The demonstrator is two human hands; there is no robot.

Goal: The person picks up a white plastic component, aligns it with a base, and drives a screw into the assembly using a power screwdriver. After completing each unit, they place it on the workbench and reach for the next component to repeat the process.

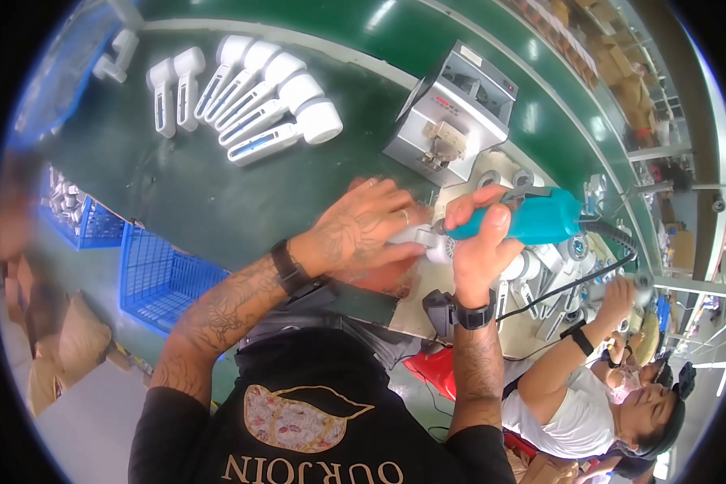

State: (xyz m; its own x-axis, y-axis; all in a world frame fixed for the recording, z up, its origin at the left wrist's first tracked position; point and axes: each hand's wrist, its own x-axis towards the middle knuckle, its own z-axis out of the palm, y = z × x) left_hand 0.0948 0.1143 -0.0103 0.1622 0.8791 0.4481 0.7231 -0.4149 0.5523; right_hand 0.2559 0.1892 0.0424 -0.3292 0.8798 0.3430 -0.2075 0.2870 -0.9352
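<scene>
My right hand is wrapped round a teal electric screwdriver with a coiled black cord. Its tip points left, at a white handheld device with a rounded head. My left hand is closed on that device and steadies it low over the bench edge. The fingers hide most of its handle, and I cannot tell whether the tip touches a screw. Several similar white devices, with round heads and slotted handles, lie fanned out on the green bench at the far left.
A grey metal machine stands at the back of the bench. More white parts crowd the right side, under the screwdriver's cord. Blue crates sit below the bench at left. A co-worker works close on the right, one arm raised.
</scene>
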